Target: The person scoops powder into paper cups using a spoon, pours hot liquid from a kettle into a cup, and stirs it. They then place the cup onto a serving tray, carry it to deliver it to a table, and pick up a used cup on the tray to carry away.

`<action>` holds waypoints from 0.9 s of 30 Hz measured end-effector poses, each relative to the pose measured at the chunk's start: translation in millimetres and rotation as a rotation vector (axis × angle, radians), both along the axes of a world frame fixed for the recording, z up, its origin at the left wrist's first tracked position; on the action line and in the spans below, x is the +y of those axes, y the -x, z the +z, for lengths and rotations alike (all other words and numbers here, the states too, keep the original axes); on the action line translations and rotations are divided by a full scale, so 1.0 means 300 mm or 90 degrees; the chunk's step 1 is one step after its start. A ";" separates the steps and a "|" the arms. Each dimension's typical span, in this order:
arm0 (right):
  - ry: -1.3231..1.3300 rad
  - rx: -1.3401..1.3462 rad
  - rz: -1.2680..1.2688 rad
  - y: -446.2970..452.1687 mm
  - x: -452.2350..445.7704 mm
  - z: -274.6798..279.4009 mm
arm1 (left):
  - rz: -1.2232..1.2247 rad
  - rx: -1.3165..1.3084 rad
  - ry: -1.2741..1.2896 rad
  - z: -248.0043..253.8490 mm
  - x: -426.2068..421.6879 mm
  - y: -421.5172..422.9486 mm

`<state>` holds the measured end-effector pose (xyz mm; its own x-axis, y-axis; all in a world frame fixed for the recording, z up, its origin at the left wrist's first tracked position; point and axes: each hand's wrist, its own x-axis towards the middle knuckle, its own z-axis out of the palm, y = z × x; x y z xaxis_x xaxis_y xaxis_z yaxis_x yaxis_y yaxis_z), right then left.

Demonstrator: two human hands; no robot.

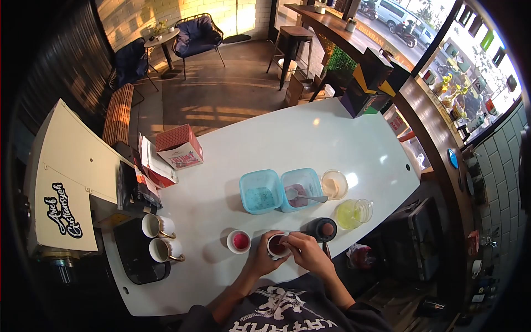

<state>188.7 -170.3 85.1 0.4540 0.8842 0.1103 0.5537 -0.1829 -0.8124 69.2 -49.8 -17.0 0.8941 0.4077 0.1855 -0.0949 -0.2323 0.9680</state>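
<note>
My left hand [266, 259] is wrapped round a small white cup [278, 245] with dark red contents, held near the table's front edge. Over the cup's right rim, my right hand [304, 250] is closed in a pinch; whatever its fingers hold is too small to make out. To the left stands a second white cup [239, 242] with bright red contents. Just beyond my right hand is a dark round object [321, 228] with a brownish knob on top. A glass jug [354, 214] of yellow-green liquid stands farther right.
Two light-blue tubs [260, 191] sit ahead, the right one holding a scoop [307, 197]. Beside them is a round clear container [334, 185] with pale contents. White mugs [160, 250] stand on a dark tray at left, near a red box [181, 146]. Dark boxes [369, 83] occupy the far corner.
</note>
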 end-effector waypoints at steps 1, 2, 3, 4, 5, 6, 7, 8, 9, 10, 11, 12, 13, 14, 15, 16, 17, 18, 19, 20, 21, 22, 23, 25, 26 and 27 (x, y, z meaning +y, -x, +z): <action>0.014 0.004 0.020 -0.002 -0.001 0.013 | -0.003 0.003 -0.005 0.004 -0.001 0.002; 0.014 0.006 0.020 -0.006 -0.003 0.016 | -0.003 0.005 -0.005 0.007 -0.003 0.002; 0.014 -0.005 0.037 -0.012 -0.003 0.019 | -0.002 0.005 0.000 0.010 -0.004 0.000; 0.013 -0.015 0.056 -0.017 -0.003 0.019 | 0.001 0.005 0.004 0.012 -0.005 0.000; 0.012 -0.013 0.059 -0.020 -0.005 0.018 | 0.003 0.007 0.003 0.012 -0.008 0.002; 0.016 -0.017 0.066 -0.023 -0.004 0.017 | 0.003 0.013 -0.005 0.013 -0.006 0.003; 0.019 -0.021 0.072 -0.026 -0.004 0.016 | 0.003 0.018 -0.015 0.015 -0.003 0.002; 0.014 -0.020 0.072 -0.029 -0.004 0.018 | 0.003 0.019 -0.019 0.014 -0.002 0.001; 0.017 -0.028 0.080 -0.030 -0.006 0.021 | 0.001 0.019 -0.018 0.012 -0.002 0.000; 0.020 -0.034 0.086 -0.030 -0.008 0.024 | -0.002 0.019 -0.015 0.011 -0.001 0.000; 0.016 -0.032 0.082 -0.029 -0.010 0.027 | -0.006 0.022 -0.019 0.011 -0.002 -0.002; 0.018 -0.029 0.079 -0.030 -0.012 0.031 | 0.000 0.012 -0.013 0.012 -0.004 -0.005; 0.021 -0.025 0.075 -0.031 -0.016 0.033 | 0.005 0.003 -0.005 0.014 -0.007 -0.005; 0.020 -0.021 0.070 -0.030 -0.021 0.032 | 0.000 0.007 -0.005 0.017 -0.009 -0.004; 0.023 -0.022 0.066 -0.029 -0.024 0.030 | 0.002 0.004 -0.011 0.022 -0.008 -0.006; 0.025 -0.024 0.064 -0.029 -0.025 0.028 | 0.004 0.000 -0.017 0.024 -0.007 -0.007; 0.025 -0.023 0.061 -0.029 -0.027 0.027 | 0.002 0.001 -0.017 0.020 -0.007 -0.006; 0.019 -0.020 0.053 -0.027 -0.029 0.027 | 0.000 0.004 -0.014 0.013 -0.007 -0.004; 0.012 -0.018 0.044 -0.026 -0.031 0.027 | -0.002 0.006 -0.012 0.010 -0.007 -0.004; 0.011 -0.018 0.042 -0.026 -0.032 0.026 | -0.004 0.006 -0.013 0.010 -0.007 -0.005; 0.007 -0.015 0.037 -0.025 -0.033 0.026 | -0.004 0.007 -0.022 0.014 -0.007 -0.006; 0.002 -0.012 0.033 -0.023 -0.032 0.024 | -0.004 0.008 -0.030 0.016 -0.006 -0.005; 0.001 -0.012 0.033 -0.019 -0.031 0.023 | -0.003 0.008 -0.031 0.017 -0.004 -0.003; 0.007 -0.005 0.016 -0.012 -0.029 0.021 | -0.009 0.008 -0.034 0.014 -0.001 -0.003; 0.007 -0.006 0.017 -0.011 -0.029 0.019 | -0.009 0.007 -0.035 0.012 -0.001 -0.003; 0.010 -0.010 0.012 -0.012 -0.028 0.016 | -0.010 0.005 -0.035 0.009 -0.002 -0.004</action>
